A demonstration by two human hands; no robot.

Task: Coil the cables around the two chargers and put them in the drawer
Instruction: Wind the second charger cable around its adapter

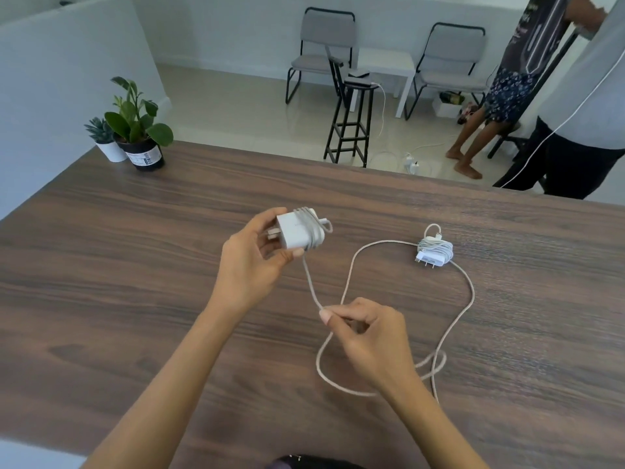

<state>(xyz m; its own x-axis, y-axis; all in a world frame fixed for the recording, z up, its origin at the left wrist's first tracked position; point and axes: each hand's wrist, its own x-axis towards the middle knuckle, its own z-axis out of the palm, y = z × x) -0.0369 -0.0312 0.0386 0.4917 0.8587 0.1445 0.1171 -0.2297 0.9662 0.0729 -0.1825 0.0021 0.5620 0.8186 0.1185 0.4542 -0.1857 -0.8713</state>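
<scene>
My left hand [252,262] grips a white square charger [297,233] above the wooden table [135,265], prongs pointing left. Several turns of pale cable wrap its right end. From it the cable [465,309] drops down to my right hand [368,336], which pinches it between thumb and fingers. The rest of the cable loops loosely over the table to the right and below my right hand. A second, smaller white charger [434,253] lies on the table to the right with its cable coiled around it. No drawer is in view.
Two potted plants [135,130] stand at the table's far left corner. Beyond the far edge are a black stool [351,123], two grey chairs, a white side table and two standing people [575,96] at the right.
</scene>
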